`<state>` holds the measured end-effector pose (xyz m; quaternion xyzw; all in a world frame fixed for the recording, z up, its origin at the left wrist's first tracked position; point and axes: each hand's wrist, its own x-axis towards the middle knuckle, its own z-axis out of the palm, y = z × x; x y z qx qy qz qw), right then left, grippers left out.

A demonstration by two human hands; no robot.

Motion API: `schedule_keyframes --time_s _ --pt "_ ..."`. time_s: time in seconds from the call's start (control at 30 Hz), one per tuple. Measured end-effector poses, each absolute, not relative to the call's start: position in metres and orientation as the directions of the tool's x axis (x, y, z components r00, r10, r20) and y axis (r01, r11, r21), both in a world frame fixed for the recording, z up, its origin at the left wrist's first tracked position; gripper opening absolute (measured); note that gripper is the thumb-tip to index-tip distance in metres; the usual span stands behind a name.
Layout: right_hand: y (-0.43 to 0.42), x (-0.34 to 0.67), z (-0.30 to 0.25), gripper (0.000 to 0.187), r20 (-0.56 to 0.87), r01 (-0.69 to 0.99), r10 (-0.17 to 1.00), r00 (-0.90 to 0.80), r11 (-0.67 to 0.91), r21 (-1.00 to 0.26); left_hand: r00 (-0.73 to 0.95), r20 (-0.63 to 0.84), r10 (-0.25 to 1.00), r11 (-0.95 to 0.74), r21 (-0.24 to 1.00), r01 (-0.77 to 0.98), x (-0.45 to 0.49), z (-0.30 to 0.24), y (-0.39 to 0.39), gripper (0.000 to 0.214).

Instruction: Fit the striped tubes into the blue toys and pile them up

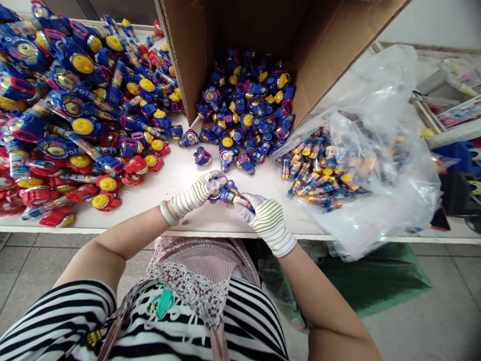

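Note:
Both my gloved hands hold a blue plastic toy over the white table, near its front edge. My left hand, in a striped knit glove with a lilac palm, grips the toy's body. My right hand, in a matching glove, is shut around a small clear tube fitted to the toy. A loose blue toy lies just beyond my hands. A large heap of blue toys with yellow dials spreads from the open cardboard box.
A bigger pile of blue and red toys covers the table's left side. On the right, a clear plastic bag holds several capsule tubes. Assorted packaging stands beyond the table's right end, above a tiled floor.

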<state>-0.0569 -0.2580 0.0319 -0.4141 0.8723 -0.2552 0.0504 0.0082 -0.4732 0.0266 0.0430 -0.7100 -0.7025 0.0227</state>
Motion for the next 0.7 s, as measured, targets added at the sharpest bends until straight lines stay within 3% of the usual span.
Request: schedule_keyframes --time_s 0.07,0.13,0.2,0.27,0.33,0.47,0.5,0.6,0.7 --pt "-0.261 -0.053 0.029 0.046 0.197 -0.627 -0.682 -0.704 0.466 -0.625 -0.993 0.010 -0.120 0.024 1.000 0.008 0.008 0.030 -0.471 0.048" --pt "-0.266 -0.049 0.022 0.050 0.172 -0.454 -0.566 -0.806 0.404 -0.794 -0.981 0.114 -0.155 0.126 0.987 0.095 0.007 0.036 -0.472 0.045" --pt "-0.271 -0.046 0.015 0.059 -0.006 -0.208 -0.520 -0.854 0.353 -0.912 -0.969 0.222 -0.105 0.267 0.945 0.187 0.005 0.043 -0.477 0.045" --pt "-0.273 -0.047 0.011 0.066 -0.182 -0.050 -0.577 -0.796 0.363 -0.931 -0.972 0.235 0.021 0.359 0.905 0.227 0.000 0.049 -0.483 0.045" --pt "-0.271 -0.052 0.013 0.064 -0.195 -0.126 -0.640 -0.743 0.420 -0.899 -0.983 0.166 0.076 0.392 0.902 0.183 -0.006 0.052 -0.489 0.046" --pt "-0.263 -0.056 0.021 0.051 -0.061 -0.455 -0.672 -0.738 0.563 -0.690 -0.999 0.004 -0.047 0.326 0.945 -0.011 -0.009 0.044 -0.490 0.050" --pt "-0.262 -0.052 0.022 0.050 -0.078 -0.460 -0.692 -0.718 0.556 -0.692 -0.998 0.006 -0.055 0.291 0.957 -0.010 -0.007 0.040 -0.488 0.050" --pt "-0.265 -0.034 0.015 0.050 -0.145 -0.310 -0.785 -0.602 0.397 -0.864 -0.995 0.099 -0.017 0.215 0.972 0.093 0.007 0.027 -0.480 0.050" --pt "-0.270 -0.031 0.007 0.055 -0.163 -0.246 -0.838 -0.520 0.330 -0.911 -0.993 0.076 0.085 0.264 0.960 0.096 0.019 0.027 -0.490 0.046"
